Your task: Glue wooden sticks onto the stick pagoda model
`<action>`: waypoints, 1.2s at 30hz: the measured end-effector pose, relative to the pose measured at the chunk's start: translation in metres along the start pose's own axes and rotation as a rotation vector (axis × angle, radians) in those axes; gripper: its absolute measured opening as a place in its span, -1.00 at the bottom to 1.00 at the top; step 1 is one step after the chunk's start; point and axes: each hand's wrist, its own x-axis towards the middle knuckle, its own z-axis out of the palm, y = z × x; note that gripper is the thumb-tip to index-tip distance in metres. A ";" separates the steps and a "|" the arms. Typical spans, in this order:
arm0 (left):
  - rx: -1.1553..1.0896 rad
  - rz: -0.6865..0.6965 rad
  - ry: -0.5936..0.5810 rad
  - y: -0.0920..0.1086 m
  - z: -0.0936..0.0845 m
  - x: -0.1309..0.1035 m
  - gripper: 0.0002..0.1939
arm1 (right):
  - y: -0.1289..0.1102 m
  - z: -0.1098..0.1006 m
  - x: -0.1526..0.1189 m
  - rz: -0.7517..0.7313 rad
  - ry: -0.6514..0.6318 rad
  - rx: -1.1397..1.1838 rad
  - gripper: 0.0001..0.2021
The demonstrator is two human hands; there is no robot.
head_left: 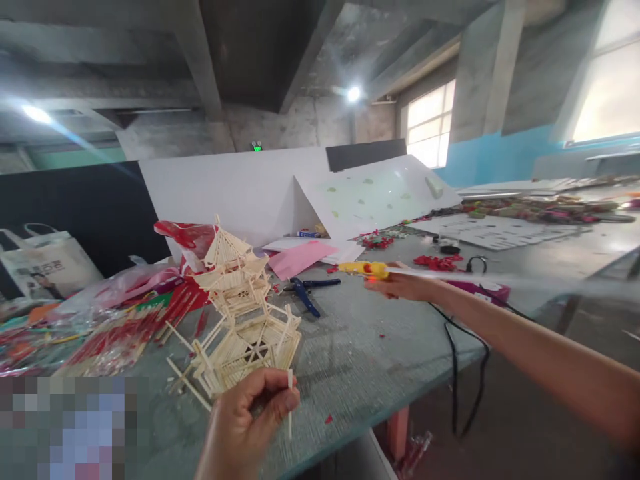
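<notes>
Between thumb and fingers, my left hand (253, 413) pinches a short thin wooden stick (290, 427), held upright near the table's front edge. Just behind it stands a wooden stick model (233, 300), a tiered pagoda-like tower with a pointed roof joined to a wide open-frame base. My right hand (397, 283) is stretched out over the table, closed around a yellow glue gun (363, 269) that points left; a small orange glow shows on it. Blue-handled pliers (306, 297) lie on the table between the model and the glue gun.
On the left are bundles of red-tipped sticks (135, 327), plastic bags and a white tote bag (53, 263). Pink paper (300, 258) lies behind the pliers. A black cable (453, 360) hangs over the front edge, near a magenta box (480, 291). White boards (230, 193) stand behind.
</notes>
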 end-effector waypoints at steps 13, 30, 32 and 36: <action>0.351 0.282 0.356 0.005 0.003 -0.004 -0.82 | -0.094 0.008 -0.066 -0.430 -0.262 0.574 -0.49; 0.346 0.325 0.406 0.005 0.006 -0.003 -0.81 | -0.110 0.005 -0.061 -0.430 -0.307 0.455 -0.47; 0.337 0.329 0.413 0.005 0.006 -0.003 -0.81 | -0.111 0.005 -0.061 -0.441 -0.297 0.439 -0.46; 0.313 0.327 0.413 0.006 0.006 -0.003 -0.82 | -0.111 0.005 -0.062 -0.397 -0.318 0.447 -0.48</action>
